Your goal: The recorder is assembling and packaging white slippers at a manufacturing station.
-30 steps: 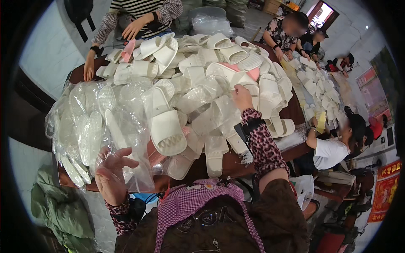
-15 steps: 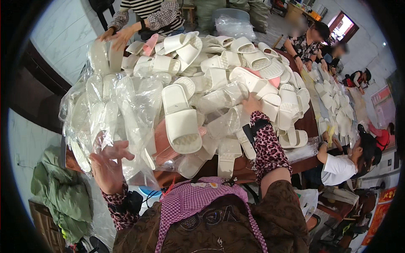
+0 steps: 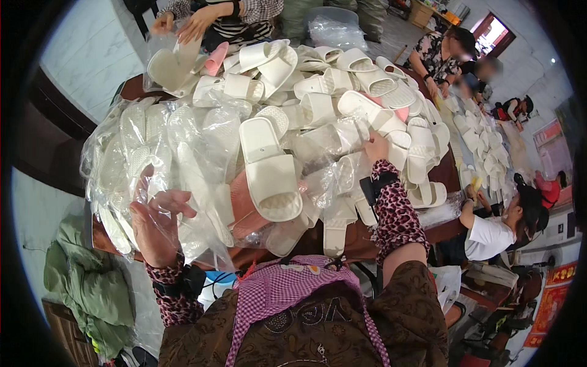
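A big heap of white slippers (image 3: 272,189) covers the brown-covered table (image 3: 315,238); a pink slipper (image 3: 247,208) shows among them. At the left lie several slippers in clear plastic bags (image 3: 205,165). Beside these, at the table's near left edge, my left hand (image 3: 160,226) is open, thumb and fingers apart, holding nothing. My right hand (image 3: 376,148) is closed at the right end of a clear plastic bag (image 3: 330,139) with slippers in it. Its fingertips seem to pinch the film, partly hidden by the hand. A large white pair lies stacked between my hands.
Across the table at the far left, a person's hands (image 3: 202,23) handle white slippers (image 3: 174,68) in plastic. More people work along a second slipper-covered table (image 3: 483,144) at right. Green sacks (image 3: 92,278) lie on the floor at left. Behind the heap stands a grey tub (image 3: 333,13) of plastic film.
My right hand has shifted slightly right, still at the bag's end. My left hand stays nearly in place. Across the table, the other person's hands have moved and the slippers there have tipped over.
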The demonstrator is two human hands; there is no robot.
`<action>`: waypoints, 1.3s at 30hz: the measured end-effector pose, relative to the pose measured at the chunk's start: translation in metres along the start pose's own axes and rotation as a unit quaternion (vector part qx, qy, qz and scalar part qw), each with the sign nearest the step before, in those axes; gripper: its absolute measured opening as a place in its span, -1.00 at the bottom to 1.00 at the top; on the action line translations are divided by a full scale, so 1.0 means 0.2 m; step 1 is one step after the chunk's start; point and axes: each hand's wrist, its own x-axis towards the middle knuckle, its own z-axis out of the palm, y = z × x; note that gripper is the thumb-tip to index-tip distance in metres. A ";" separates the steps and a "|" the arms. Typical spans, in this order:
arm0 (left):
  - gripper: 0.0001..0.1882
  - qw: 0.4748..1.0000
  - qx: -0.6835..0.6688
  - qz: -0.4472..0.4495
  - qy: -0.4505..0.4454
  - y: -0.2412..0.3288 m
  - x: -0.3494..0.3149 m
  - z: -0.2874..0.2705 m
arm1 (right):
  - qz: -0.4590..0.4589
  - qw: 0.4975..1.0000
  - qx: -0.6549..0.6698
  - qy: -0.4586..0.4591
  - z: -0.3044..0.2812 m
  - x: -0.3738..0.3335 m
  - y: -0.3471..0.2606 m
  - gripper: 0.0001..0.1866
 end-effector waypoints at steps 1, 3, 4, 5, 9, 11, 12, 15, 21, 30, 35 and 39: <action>-0.27 1.000 0.003 0.003 -0.002 0.00 0.02 0.00 | 0.011 0.998 0.054 0.014 -0.03 0.01 0.00 -0.72; -0.27 1.000 0.000 0.002 -0.008 -0.01 0.05 -0.01 | -0.020 0.996 0.077 0.042 -0.08 0.02 0.01 -0.77; -0.27 1.000 -0.004 0.004 -0.017 -0.01 0.06 -0.01 | -0.055 0.991 0.105 0.069 -0.12 0.03 0.01 -0.81; -0.27 1.000 -0.005 0.006 -0.025 -0.01 0.08 -0.02 | -0.055 0.991 0.102 0.070 -0.16 0.04 -0.04 -0.81; -0.25 0.999 -0.001 0.012 -0.040 -0.02 0.15 0.00 | -0.081 0.984 0.139 0.070 -0.35 0.06 -0.25 -0.81; -0.22 0.999 -0.002 0.009 -0.034 0.00 0.18 0.02 | -0.127 0.983 0.084 0.098 -0.48 0.03 -0.43 -0.83; -0.24 0.999 -0.008 0.002 -0.038 0.02 0.18 0.04 | -0.194 0.968 0.111 0.112 -0.53 0.02 -0.51 -0.85; -0.24 0.999 0.002 0.010 -0.043 0.04 0.22 0.07 | -0.270 0.948 0.016 0.167 -0.66 0.11 -0.56 -0.84; -0.18 0.995 -0.001 0.017 -0.096 0.08 0.30 0.08 | -0.347 0.917 0.006 0.194 -0.92 0.28 -0.73 -0.88; -0.16 0.989 0.006 0.042 -0.142 0.09 0.46 0.22 | -0.391 0.840 -0.112 0.359 -1.33 0.60 -0.76 -0.82; -0.14 0.978 -0.033 0.029 -0.205 0.10 0.60 0.21 | -0.378 0.858 0.041 0.346 -1.58 0.32 -1.03 -0.76; -0.14 0.972 -0.063 0.018 -0.225 0.10 0.75 0.24 | -0.382 0.857 -0.002 0.347 -1.76 -0.03 -1.09 -0.76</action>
